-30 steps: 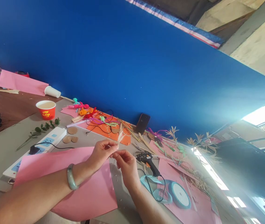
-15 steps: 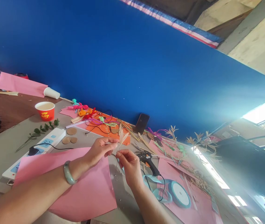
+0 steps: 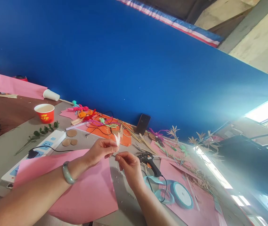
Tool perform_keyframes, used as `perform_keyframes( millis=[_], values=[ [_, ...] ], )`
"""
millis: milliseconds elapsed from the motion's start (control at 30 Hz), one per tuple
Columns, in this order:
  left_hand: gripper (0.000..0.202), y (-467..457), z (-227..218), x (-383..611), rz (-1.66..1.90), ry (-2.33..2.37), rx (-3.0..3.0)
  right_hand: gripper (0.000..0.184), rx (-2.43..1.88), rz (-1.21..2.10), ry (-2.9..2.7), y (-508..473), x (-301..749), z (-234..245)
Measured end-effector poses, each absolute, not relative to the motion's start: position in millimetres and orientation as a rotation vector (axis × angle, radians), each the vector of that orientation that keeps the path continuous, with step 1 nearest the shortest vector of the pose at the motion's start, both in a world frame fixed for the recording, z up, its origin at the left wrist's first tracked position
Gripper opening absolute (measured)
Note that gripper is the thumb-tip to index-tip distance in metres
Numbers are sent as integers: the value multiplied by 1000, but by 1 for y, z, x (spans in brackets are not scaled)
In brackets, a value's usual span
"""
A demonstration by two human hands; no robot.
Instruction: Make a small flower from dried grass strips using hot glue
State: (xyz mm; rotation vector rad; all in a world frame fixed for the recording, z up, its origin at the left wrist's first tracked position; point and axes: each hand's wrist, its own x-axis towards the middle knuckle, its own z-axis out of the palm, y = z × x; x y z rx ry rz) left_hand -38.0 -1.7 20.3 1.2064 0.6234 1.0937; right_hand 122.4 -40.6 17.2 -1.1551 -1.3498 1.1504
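A small pale dried flower point(image 3: 117, 139) stands upright between my hands, its petals drawn close together. My left hand point(image 3: 103, 149), with a jade-coloured bangle point(image 3: 68, 173) on the wrist, is closed in a pinch at the flower's base. Just below and to the right, the thumb and fingers of my right hand point(image 3: 129, 164) pinch its thin stem, whose lower end hangs under the fingertips. Beneath my left forearm lies a pink paper sheet point(image 3: 84, 194). A black glue gun point(image 3: 151, 164) rests right of my right hand.
Left of the paper are a white power strip point(image 3: 57, 138), a green leafy sprig point(image 3: 41, 130) and a red paper cup point(image 3: 45, 116). A phone point(image 3: 143, 123) leans on the blue wall point(image 3: 129, 62). Teal ribbon on a spool point(image 3: 182, 195) and dried stems lie at right.
The flower has come slightly left and down and its spread petals now look narrower and bunched. Both hands keep nearly the same place and grip.
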Motion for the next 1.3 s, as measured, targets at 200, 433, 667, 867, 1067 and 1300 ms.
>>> perform_keyframes(
  millis=[200, 433, 667, 867, 1067, 1300],
  values=[
    [24, 1, 18, -40, 1092, 616, 1269, 13, -1157, 1130, -1394, -41, 124, 19],
    [26, 0, 18, -40, 1106, 583, 1261, 12, -1157, 1093, -1443, -42, 126, 17],
    [24, -3, 20, -40, 1119, 561, 1264, 12, -1164, 1084, -1432, -46, 123, 25],
    [25, -5, 20, -40, 1119, 563, 1276, 12, -1161, 1091, -1436, -48, 122, 27],
    [26, -5, 20, -40, 1122, 567, 1278, 13, -1158, 1090, -1427, -48, 121, 27],
    [27, -6, 21, -39, 1119, 597, 1260, 15, -1155, 1085, -1417, -46, 122, 23]
  ],
)
